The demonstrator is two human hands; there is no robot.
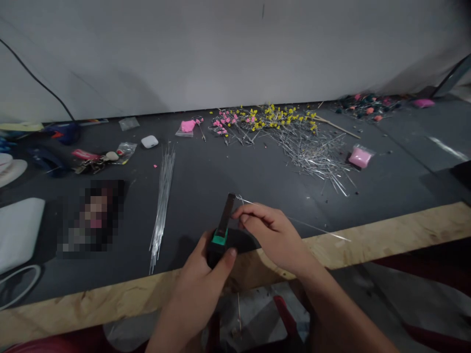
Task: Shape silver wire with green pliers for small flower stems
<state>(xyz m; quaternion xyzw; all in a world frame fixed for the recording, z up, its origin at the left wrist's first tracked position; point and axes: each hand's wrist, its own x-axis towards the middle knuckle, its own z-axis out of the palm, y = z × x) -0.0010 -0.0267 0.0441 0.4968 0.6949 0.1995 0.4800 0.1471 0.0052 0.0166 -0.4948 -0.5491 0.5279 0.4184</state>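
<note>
My left hand (pixel 200 279) is wrapped round a black hand-held tool with a green band (pixel 220 238) and a long dark shaft pointing away from me. A thin silver wire (pixel 324 230) runs from a small twisted loop at the shaft's tip, passes my right hand and sticks out to the right over the table edge. The fingers of my right hand (pixel 274 233) are pinched together on this wire close to the shaft. To the left of my hands lies a bundle of straight silver wires (pixel 162 206).
Behind are wire stems with pink and yellow tips (pixel 272 117) and a heap of loose wires (pixel 316 152). A pink clay packet (pixel 361 156) lies right, a white earbud case (pixel 149 141) left. Along the front runs a bare wooden edge (pixel 110 294).
</note>
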